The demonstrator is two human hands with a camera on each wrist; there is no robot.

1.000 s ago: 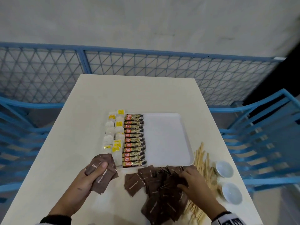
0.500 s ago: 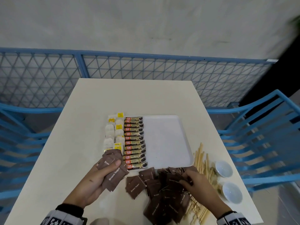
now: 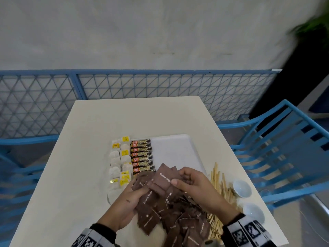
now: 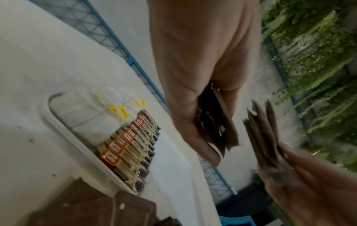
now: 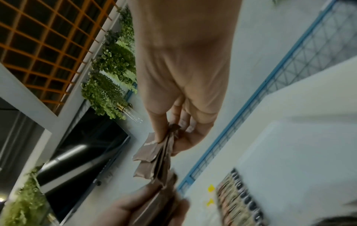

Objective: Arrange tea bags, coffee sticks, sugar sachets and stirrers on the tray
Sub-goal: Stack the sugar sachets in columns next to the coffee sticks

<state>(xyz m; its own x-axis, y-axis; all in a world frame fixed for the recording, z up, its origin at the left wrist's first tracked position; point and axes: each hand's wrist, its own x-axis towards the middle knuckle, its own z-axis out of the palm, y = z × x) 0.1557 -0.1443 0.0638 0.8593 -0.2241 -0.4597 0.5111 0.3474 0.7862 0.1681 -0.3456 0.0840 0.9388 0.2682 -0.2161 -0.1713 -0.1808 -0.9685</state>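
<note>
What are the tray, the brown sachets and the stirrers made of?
Tray: probably plastic, smooth matte white with a rounded, moulded rim. Sachets: likely paper, matte brown with printed lettering and creases. Stirrers: apparently wood, thin pale tan sticks; grain is too small to see.

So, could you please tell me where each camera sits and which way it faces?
Head: above the table, looking forward and down at the tray; both hands and sleeves show.
Left wrist: along the left hand toward the coffee sticks.
Right wrist: along the right hand, toward the railing.
All share the brown sugar sachets both hands hold.
</note>
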